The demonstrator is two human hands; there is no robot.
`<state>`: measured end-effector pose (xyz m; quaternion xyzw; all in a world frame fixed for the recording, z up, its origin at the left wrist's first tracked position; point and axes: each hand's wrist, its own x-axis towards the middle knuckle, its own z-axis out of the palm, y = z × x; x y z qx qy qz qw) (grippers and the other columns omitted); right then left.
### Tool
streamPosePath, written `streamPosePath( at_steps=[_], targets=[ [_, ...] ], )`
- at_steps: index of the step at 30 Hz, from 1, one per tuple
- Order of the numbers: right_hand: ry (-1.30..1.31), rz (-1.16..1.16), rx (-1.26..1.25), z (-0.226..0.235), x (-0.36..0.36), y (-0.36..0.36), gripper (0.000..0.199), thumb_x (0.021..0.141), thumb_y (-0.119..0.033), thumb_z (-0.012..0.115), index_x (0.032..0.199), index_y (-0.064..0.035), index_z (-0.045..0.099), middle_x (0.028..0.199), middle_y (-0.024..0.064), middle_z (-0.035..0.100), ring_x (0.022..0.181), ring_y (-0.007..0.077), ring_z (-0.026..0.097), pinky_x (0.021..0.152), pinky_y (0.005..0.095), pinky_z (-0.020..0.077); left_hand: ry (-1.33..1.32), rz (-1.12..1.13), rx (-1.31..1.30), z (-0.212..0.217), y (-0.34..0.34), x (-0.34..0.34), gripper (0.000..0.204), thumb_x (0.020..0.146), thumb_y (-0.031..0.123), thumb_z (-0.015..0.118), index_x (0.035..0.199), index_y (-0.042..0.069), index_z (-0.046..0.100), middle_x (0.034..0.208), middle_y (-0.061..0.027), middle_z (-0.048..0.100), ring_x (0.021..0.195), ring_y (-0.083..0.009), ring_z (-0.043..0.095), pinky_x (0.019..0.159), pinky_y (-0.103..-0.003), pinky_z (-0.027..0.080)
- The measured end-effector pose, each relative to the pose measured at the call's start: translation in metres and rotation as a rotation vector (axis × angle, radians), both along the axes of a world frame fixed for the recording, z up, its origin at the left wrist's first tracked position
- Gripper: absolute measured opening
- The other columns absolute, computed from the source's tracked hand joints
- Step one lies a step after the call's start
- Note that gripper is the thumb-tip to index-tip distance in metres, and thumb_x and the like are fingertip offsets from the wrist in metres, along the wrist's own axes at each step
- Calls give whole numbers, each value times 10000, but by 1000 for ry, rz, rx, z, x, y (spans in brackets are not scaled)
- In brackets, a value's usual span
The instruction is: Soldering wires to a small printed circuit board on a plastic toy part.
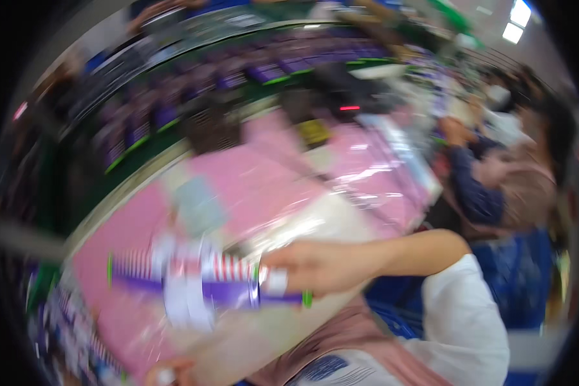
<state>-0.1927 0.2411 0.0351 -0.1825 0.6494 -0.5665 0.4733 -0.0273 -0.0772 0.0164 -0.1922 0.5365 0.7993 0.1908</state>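
Observation:
My right hand (312, 267) reaches across from the right, its fingers closed on the right end of a long purple box (228, 293) with red-and-white stripes and bright green edges. A white cover shows on one fingertip. Across the middle of the box lies a white paper-like piece (188, 299); whether it is attached I cannot tell. The box is tilted slightly over the worktable. Low in the view, my left hand (172, 373) is partly cut off by the lower edge, also with a white fingertip cover. Motion smears its fingers, and it is apart from the box.
The table has a pink surface (276, 193) under shiny plastic, with a pale blue patch (199, 204) on it. Dark devices (212, 122) stand at its far edge. Beyond runs a green conveyor with several purple boxes (267, 72). At right sits another person (508, 180). More packages (77, 334) lie lower left.

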Motion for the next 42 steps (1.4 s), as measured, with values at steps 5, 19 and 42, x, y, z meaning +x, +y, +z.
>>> streamPosePath(
  at_steps=[5, 19, 42],
  targets=[
    [64, -232, -105, -60, -120, -200, 112, 866, -117, 472, 901, -31, 534, 680, 47, 541, 491, 114, 498, 416, 234, 384, -33, 191, -4, -1, 4, 19, 521, 878, 371, 523, 1079, -109, 529, 576, 10, 398, 407, -48, 281, 353, -195, 245],
    [-370, -835, -385, -102, -224, -389, 164, 862, 20, 361, 1001, 23, 448, 805, 159, 536, 623, 231, 563, 466, 304, 510, 71, 1003, -442, -41, -94, 58, 462, 929, 366, 419, 1181, -19, 460, 730, -18, 499, 440, -48, 349, 373, -186, 252],
    [-201, 88, 165, -1, 24, 7, 517, 743, -118, 663, 1167, 60, 425, 896, 156, 603, 643, 206, 617, 533, 281, 501, 415, -79, -898, -7, 20, 35, 335, 917, 219, 361, 1190, 45, 447, 926, -194, 584, 840, -324, 597, 731, -413, 452]
  ],
)
